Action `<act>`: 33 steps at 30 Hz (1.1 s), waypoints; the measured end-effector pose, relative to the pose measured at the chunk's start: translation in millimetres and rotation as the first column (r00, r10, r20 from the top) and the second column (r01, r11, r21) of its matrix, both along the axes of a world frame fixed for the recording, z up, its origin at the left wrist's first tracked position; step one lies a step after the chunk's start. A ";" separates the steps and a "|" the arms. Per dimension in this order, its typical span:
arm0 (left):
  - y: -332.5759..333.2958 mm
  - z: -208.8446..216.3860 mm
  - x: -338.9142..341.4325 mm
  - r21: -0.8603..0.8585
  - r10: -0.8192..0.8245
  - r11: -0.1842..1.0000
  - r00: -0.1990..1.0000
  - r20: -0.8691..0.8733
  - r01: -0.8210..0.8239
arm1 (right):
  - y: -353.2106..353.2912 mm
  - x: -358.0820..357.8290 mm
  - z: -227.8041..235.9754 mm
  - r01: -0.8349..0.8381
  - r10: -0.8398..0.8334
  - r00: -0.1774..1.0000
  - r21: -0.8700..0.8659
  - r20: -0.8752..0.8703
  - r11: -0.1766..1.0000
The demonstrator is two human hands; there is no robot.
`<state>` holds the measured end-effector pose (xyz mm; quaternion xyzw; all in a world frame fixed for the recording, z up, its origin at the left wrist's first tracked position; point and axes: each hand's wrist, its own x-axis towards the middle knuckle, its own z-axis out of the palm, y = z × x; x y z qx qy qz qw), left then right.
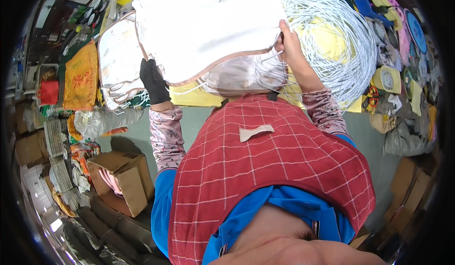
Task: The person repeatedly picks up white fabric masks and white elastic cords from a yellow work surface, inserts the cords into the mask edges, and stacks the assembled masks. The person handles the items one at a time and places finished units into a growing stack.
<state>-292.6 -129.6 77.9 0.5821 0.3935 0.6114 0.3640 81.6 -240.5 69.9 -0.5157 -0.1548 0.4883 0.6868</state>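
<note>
White panel (pixel 208 23), edges in hands (pixel 153 81) (pixel 291 47), adjoins coiled cord (pixel 358 44).

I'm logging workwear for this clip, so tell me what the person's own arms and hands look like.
The left hand wears a black glove; the right hand wears none. Both forearms have pale pink sleeve covers with a small scattered print, and blue sleeves show toward the shoulders.

The cord coil (pixel 356 56) lies right of the fabric (pixel 208 25).
</note>
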 end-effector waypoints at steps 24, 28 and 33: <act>116.9 12.2 -132.2 0.579 0.608 0.751 -0.009 -0.794 -0.318 | -124.5 85.1 -52.2 0.123 0.022 0.868 -0.256 0.496 0.959; 169.4 -118.8 -157.6 0.071 -0.011 0.960 -0.293 -0.956 -0.269 | -177.9 167.1 -89.5 0.439 -0.089 0.679 -0.306 0.729 0.845; 89.3 -149.5 21.6 -0.277 -0.316 0.948 0.565 -0.762 0.157 | -231.3 212.0 -97.0 0.757 -0.001 0.368 -0.299 0.930 0.581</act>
